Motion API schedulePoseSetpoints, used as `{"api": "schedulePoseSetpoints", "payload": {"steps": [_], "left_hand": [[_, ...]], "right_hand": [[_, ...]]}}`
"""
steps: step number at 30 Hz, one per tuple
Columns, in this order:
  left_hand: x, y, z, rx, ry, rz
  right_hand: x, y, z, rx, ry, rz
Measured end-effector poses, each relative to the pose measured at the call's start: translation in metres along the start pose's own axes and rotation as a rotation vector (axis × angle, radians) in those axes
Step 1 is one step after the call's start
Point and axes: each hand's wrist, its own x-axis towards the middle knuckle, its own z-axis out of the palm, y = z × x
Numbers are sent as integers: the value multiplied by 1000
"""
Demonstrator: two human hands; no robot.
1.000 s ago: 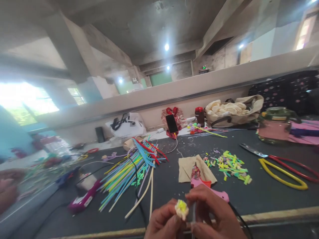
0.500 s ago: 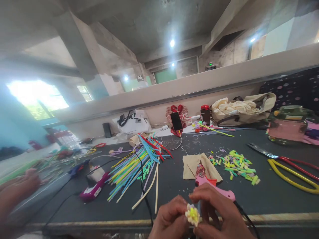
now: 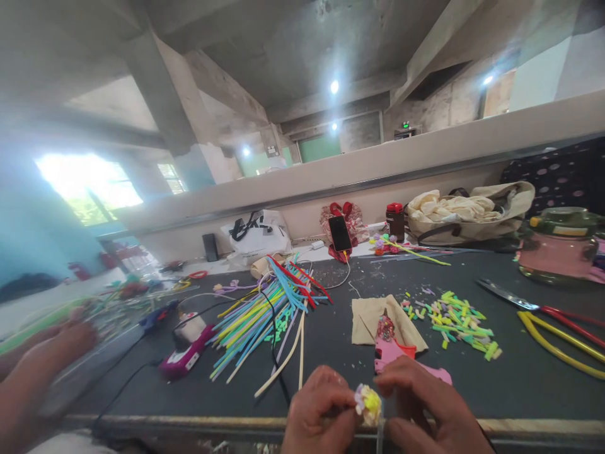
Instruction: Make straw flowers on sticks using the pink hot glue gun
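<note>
My left hand (image 3: 324, 410) is closed, its thumb and forefinger pinching a small fuzzy flower (image 3: 368, 404) with a yellow middle and pale cream and lilac petals. Below the flower runs a thin, see-through stem (image 3: 380, 435). Just to the right of it is my right hand (image 3: 428, 407), with its thumb and curled forefinger apart and close to the stem; its other fingers are partly hidden. Beyond that hand a pink glue gun (image 3: 388, 353) lies with its nozzle over a piece of brown paper (image 3: 363, 321).
Cut fuzzy bits (image 3: 463, 321) and red-and-yellow-handled pliers (image 3: 539, 307) lie right. A bundle of coloured pipe cleaners (image 3: 259, 328) and a purple power strip (image 3: 186, 356) sit left. A phone (image 3: 339, 234) leans at the back. Another person's hand (image 3: 75, 340) is far left.
The flower has turned, showing more lilac at its left side. My right hand's fingers have moved slightly away from it. The view has shifted a little left; the other person's hand has moved.
</note>
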Motion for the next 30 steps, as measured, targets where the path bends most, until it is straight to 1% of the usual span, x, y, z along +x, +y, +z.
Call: {"api": "schedulePoseSetpoints", "payload": {"steps": [3, 5, 7, 9, 11, 13, 15, 18, 20, 23, 25, 28, 30], "left_hand": [[1, 3, 3, 69, -7, 10], [2, 3, 5, 104, -6, 0], [3, 2, 8, 134, 0, -23], [3, 2, 10, 151, 14, -42], [4, 2, 12, 154, 16, -51], [5, 3, 13, 149, 12, -58], [5, 3, 15, 133, 4, -70], [5, -2, 17, 62, 60, -75], [4, -7, 19, -9, 116, -88], [4, -12, 20, -97, 167, -139], [5, -10, 19, -126, 214, -155], [7, -3, 15, -122, 289, -161], [9, 1, 12, -104, 298, -176]], "right_hand": [[1, 0, 1, 36, -63, 1], [0, 2, 3, 42, -71, 11], [-1, 5, 6, 41, -47, 40], [-2, 6, 8, 40, 4, 74], [-2, 5, 9, 40, 42, 82], [0, 3, 9, 39, 52, 84], [2, 2, 8, 32, 32, 86], [3, 3, 6, 20, 20, 77], [2, 4, 3, -7, 41, 82], [-1, 5, -3, -57, 89, 134], [-4, 6, -7, -73, 112, 172], [-8, 8, -13, -83, 91, 203], [-11, 10, -14, -84, 94, 211]]}}
